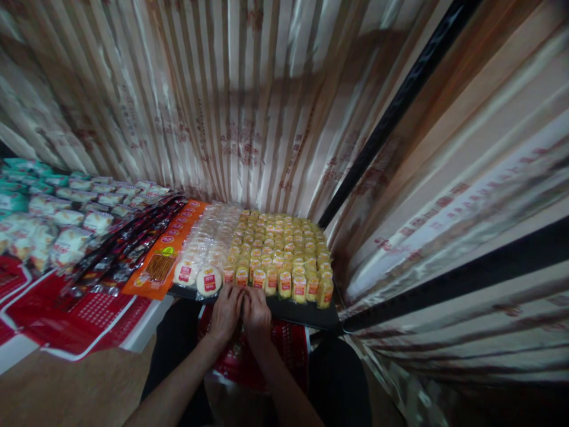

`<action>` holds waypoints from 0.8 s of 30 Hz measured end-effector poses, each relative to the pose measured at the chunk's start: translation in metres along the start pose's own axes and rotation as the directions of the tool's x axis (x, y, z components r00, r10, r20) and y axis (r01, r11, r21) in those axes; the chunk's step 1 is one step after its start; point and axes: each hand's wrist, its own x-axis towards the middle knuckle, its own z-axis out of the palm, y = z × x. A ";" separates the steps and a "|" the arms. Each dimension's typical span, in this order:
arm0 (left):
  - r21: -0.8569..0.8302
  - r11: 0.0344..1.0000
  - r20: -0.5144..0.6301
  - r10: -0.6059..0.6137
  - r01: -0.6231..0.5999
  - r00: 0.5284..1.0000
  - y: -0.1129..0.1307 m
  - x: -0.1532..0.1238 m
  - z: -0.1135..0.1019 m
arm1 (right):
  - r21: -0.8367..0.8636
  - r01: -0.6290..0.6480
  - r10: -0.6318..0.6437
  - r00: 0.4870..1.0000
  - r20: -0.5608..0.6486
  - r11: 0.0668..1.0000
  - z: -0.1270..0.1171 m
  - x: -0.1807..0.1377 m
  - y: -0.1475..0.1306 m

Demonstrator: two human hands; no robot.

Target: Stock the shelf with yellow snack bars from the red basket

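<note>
My left hand and my right hand are side by side at the front edge of a black shelf. Their fingers are bent and drawn together, thumbs close to each other; whatever they pinch is hidden. Just beyond the fingertips stand dense rows of small yellow-wrapped snacks with red and white labels. Left of these lie rows of round white packets in clear film, near my left hand. Below my wrists a red printed bag hangs between my knees.
Leftward come an orange snack bag, dark glossy packets, white packets and green packets. Red printed bags hang over the front edge. Pleated printed sheeting and a black post stand behind.
</note>
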 end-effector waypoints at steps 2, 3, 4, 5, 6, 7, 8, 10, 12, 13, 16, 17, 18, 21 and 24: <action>-0.020 0.999 -0.009 0.033 -0.034 0.999 -0.004 -0.003 0.004 | 0.036 0.020 -0.019 0.999 -0.033 0.999 0.002 -0.001 0.002; -0.029 0.999 -0.017 0.043 -0.043 0.999 -0.006 -0.004 0.005 | 0.052 0.032 -0.030 0.999 -0.044 0.998 0.002 -0.001 0.003; -0.035 0.998 -0.023 0.048 -0.049 0.999 -0.007 -0.004 0.006 | 0.068 0.046 -0.042 0.998 -0.053 0.997 0.003 -0.001 0.004; -0.039 0.998 -0.027 0.050 -0.051 0.998 -0.008 -0.004 0.007 | 0.083 0.060 -0.055 0.997 -0.060 0.995 0.003 -0.001 0.004; -0.040 0.998 -0.029 0.049 -0.050 0.998 -0.009 -0.004 0.007 | 0.095 0.071 -0.065 0.996 -0.064 0.993 0.003 -0.002 0.004; -0.042 0.998 -0.029 0.048 -0.049 0.998 -0.009 -0.004 0.006 | 0.105 0.080 -0.073 0.995 -0.069 0.991 0.003 -0.002 0.004; -0.045 0.998 -0.027 0.051 -0.052 0.998 -0.009 -0.004 0.006 | 0.114 0.086 -0.078 0.994 -0.074 0.990 0.003 -0.003 0.004; -0.049 0.997 -0.024 0.054 -0.055 0.998 -0.010 -0.005 0.004 | 0.128 0.095 -0.084 0.993 -0.089 0.987 0.003 -0.007 0.002; -0.034 0.998 -0.024 0.055 -0.055 0.998 -0.010 -0.009 0.002 | 0.145 0.108 -0.095 0.991 -0.089 0.984 0.002 -0.012 0.002; -0.018 0.998 -0.021 0.056 -0.057 0.998 -0.011 -0.012 0.001 | 0.153 0.115 -0.104 0.991 -0.082 0.981 0.001 -0.016 0.002; 0.017 0.996 -0.005 0.090 -0.090 0.996 -0.011 -0.025 -0.004 | 0.179 0.136 -0.131 0.991 -0.037 0.975 -0.003 -0.027 0.005; 0.020 0.995 0.008 0.102 -0.102 0.995 -0.010 -0.031 -0.005 | 0.187 0.138 -0.137 0.990 -0.019 0.973 -0.005 -0.032 0.007; 0.021 0.994 0.027 0.105 -0.106 0.994 -0.010 -0.036 -0.007 | 0.194 0.135 -0.138 0.990 0.002 0.972 -0.005 -0.036 0.009; 0.041 0.998 0.173 0.035 -0.043 0.984 -0.010 -0.051 -0.007 | 0.197 0.091 -0.113 0.988 0.104 0.976 -0.005 -0.050 0.019; 0.075 0.982 0.424 -0.189 0.174 0.886 -0.014 -0.057 -0.001 | 0.136 -0.027 -0.020 0.944 0.331 0.990 0.003 -0.063 0.032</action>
